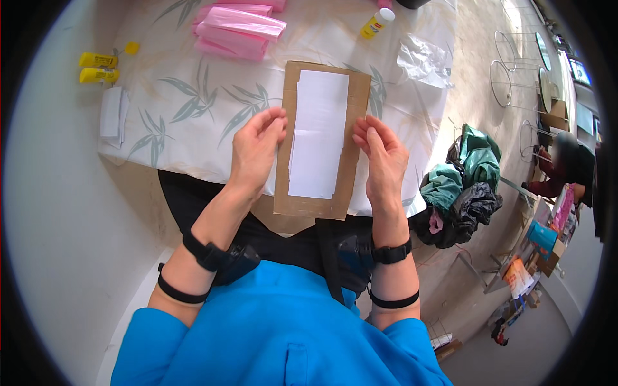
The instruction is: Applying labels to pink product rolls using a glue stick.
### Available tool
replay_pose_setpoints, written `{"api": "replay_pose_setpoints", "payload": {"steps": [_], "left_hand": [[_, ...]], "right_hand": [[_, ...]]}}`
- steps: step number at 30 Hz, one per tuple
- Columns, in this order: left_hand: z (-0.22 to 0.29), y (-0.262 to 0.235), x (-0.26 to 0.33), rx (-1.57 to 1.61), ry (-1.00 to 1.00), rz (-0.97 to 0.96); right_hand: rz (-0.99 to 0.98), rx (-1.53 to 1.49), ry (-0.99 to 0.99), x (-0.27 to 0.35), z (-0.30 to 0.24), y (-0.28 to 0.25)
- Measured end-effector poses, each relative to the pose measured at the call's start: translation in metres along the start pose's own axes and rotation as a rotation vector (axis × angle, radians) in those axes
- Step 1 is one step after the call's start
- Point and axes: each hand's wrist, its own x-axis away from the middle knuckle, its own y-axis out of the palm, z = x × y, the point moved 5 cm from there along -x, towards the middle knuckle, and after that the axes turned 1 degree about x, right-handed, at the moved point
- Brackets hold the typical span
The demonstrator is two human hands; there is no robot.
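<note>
A brown cardboard rectangle (359, 154) lies in front of me at the near edge of the table, its lower end reaching past the cloth. White paper strips (320, 128) rest lengthwise on it in a slightly uneven stack. My left hand (257, 145) is at the board's left edge, fingers loosely bent and holding nothing I can see. Opposite it, my right hand (384, 157) has its fingertips over the board's right edge, with thumb and fingers a little apart. Whether either hand presses on the board is hard to tell.
Folded pink plastic (238, 31) lies at the far side of the patterned tablecloth (187, 128). Yellow glue sticks (98, 69) and white papers (114, 116) sit left; a yellow-white glue bottle (377, 23) and crumpled clear plastic (425, 61) are far right. Green and black bags (463, 186) lie on the floor.
</note>
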Motion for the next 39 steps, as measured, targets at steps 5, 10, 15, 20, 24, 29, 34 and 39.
{"api": "replay_pose_setpoints", "payload": {"steps": [5, 10, 15, 20, 24, 29, 34, 39], "left_hand": [[-0.016, -0.004, 0.026, -0.053, -0.068, -0.049], [-0.017, 0.001, 0.031, -0.098, -0.065, -0.073], [-0.015, -0.002, 0.028, -0.24, 0.019, -0.063], [0.027, 0.015, 0.018, -0.813, 0.701, -0.128], [0.027, 0.033, -0.007, -0.901, 0.849, -0.3], [0.016, 0.04, -0.025, -0.886, 0.668, -0.326], [0.01, 0.042, -0.029, -0.922, 0.672, -0.253], [0.01, 0.044, -0.032, -0.928, 0.638, -0.247]], "right_hand": [[-0.056, 0.048, 0.074, 0.021, 0.013, -0.005], [-0.023, 0.035, 0.064, 0.025, 0.015, 0.0], [0.004, 0.23, -0.077, 0.029, 0.014, -0.001], [0.044, 0.654, -0.605, 0.038, -0.012, 0.012], [-0.019, 0.684, -0.663, 0.03, -0.007, 0.021], [-0.042, 0.683, -0.666, 0.026, -0.004, 0.026], [-0.042, 0.707, -0.646, 0.022, 0.0, 0.026], [-0.042, 0.712, -0.651, 0.022, 0.001, 0.025]]}}
